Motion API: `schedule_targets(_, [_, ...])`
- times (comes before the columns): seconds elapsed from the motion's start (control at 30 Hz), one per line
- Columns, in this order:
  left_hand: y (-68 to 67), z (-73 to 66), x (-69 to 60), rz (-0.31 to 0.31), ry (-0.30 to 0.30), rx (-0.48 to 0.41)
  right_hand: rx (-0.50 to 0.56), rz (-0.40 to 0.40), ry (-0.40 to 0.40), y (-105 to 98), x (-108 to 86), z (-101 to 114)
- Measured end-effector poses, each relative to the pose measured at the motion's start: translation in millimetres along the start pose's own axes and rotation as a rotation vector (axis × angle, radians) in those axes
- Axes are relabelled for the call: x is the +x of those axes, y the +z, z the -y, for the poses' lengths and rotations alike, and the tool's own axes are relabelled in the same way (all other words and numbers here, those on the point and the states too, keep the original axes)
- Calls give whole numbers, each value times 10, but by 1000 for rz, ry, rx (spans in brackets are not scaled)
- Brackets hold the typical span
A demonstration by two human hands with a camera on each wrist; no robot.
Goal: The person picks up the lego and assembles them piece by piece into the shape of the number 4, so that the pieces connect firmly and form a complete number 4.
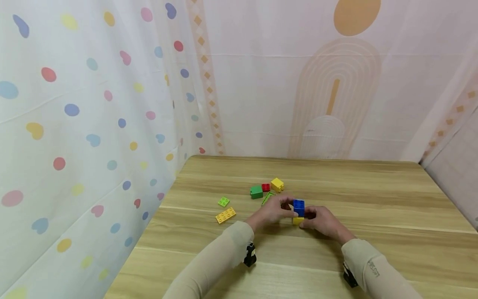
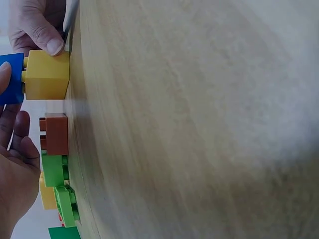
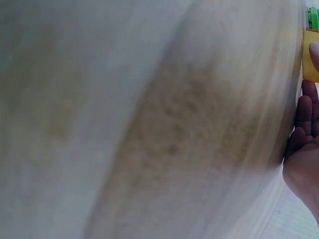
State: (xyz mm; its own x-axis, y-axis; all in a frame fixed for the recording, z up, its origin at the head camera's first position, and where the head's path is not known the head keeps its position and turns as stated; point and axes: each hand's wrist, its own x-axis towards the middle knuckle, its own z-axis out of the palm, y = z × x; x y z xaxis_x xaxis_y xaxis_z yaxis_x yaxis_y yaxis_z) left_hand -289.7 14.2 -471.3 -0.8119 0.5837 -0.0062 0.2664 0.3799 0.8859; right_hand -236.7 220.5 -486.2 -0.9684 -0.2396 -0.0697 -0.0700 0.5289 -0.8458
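1. A wood-grained table [image 1: 392, 199] stands before patterned curtains [image 1: 257, 104].
2. Left hand [image 1: 274, 209] pinches a blue block [image 1: 298, 207] above the yellow block [image 1: 297, 221], studs showing between.
3. Right hand [image 1: 324, 223] pinches that yellow block on the table.

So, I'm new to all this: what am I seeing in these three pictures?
There is no machine here, just a person working barehanded. The wide picture is taken from the head; the other two from the left and right wrists, so the wooden table looks tipped sideways there. The left hand holds a blue block directly above a yellow block, which the right hand grips. Studs show between the two, so they don't look fully pressed together. Farther left lie a brown brick, red brick, green brick, light green pieces, another yellow brick and a flat orange-yellow brick.
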Motion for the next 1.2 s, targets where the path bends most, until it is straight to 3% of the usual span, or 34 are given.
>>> schedule_targets(0.37, [4,1,-7,19,28,76,10,0,-14,-2,-12,6])
schedule_targets(0.6, [5,11,-3,36,101,172,18,-7,10,1,-8,-9])
schedule_targets(0.83, [-26,-81,1,82,86,231,6,-13,-4,11,-7,-18])
schedule_targets(0.93, [-28,-103,42,101,111,268,1,-25,-1,-14,-4,-16])
schedule_targets(1.07, [4,-66,72,95,166,295,-2,-22,4,-39,-7,-14])
schedule_targets(1.2, [18,-4,43,66,161,278,8,10,-5,-22,-1,-10])
